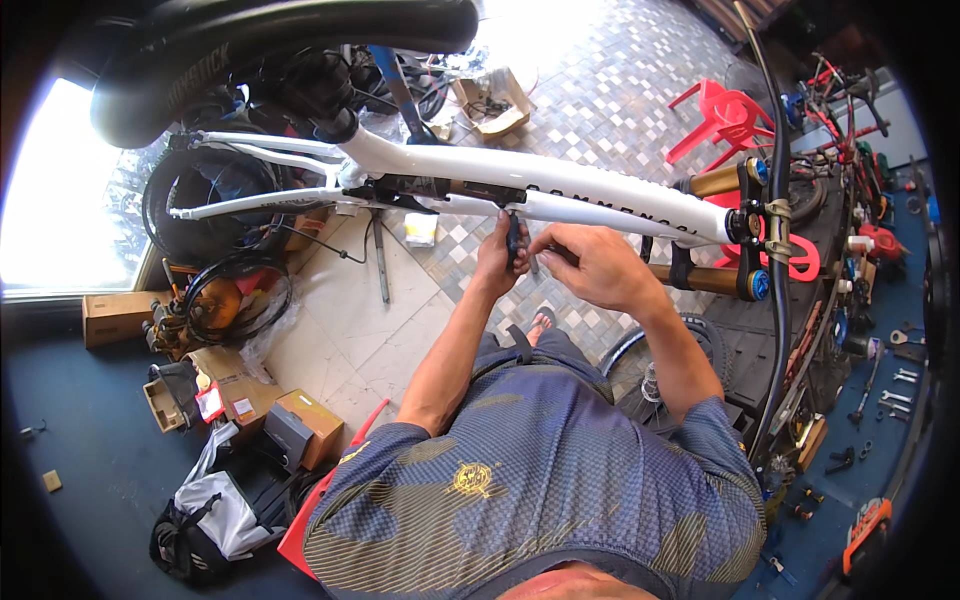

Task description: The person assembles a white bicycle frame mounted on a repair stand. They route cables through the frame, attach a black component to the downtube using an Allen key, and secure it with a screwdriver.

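A white bicycle frame (440,160) runs across the view in front of me, with a fork with gold stanchions (715,181) at its right end. My left hand (493,262) is closed around a slim dark-handled tool (514,238), held upright against the underside of the frame near its middle; the tool's exact kind is unclear. Close beside it, my right hand (603,268) is closed with curled fingers. Whatever it grips is mostly hidden; a bit of grey metal shows between the two hands.
A black bicycle saddle (300,40) looms at the upper left. Long black handlebars (778,300) stand at the right, by a wall of hanging wrenches (897,400). Red plastic chairs (725,118), an open cardboard box (492,104), a loose tyre (700,345) and boxes (306,425) surround me.
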Demonstrator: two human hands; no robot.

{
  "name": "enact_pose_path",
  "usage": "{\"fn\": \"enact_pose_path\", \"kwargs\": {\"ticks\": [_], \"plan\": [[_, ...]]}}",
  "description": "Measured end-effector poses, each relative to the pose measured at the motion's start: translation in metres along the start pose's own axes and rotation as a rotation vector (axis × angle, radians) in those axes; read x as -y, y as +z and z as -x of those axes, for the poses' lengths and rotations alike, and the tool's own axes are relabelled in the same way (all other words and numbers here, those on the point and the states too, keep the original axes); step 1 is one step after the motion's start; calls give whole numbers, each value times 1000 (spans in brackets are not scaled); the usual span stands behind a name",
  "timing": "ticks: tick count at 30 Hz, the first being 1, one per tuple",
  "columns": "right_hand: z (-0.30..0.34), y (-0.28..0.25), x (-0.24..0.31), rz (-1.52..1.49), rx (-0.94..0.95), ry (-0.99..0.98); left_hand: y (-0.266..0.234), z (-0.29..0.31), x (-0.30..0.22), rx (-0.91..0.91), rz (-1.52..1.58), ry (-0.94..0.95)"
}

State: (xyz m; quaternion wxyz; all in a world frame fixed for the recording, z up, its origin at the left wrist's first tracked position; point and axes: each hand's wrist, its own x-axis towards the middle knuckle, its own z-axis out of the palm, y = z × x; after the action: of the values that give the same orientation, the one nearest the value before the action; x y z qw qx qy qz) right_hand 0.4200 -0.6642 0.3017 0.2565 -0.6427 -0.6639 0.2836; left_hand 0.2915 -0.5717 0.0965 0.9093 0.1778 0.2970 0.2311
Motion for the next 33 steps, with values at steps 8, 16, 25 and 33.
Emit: {"fn": "enact_pose_path", "kwargs": {"ticks": [8,16,25,33], "plan": [[-74,133,-9,300,-246,-53,-43,18,8,231,-653,413],[-83,150,-35,48,-30,120,-93,44,-5,148,-494,-43],[-85,170,-41,113,-21,101,-110,39,-67,79,-348,95],[-43,185,-32,-399,-282,260,-84,52,-92,315,-529,156]]}}
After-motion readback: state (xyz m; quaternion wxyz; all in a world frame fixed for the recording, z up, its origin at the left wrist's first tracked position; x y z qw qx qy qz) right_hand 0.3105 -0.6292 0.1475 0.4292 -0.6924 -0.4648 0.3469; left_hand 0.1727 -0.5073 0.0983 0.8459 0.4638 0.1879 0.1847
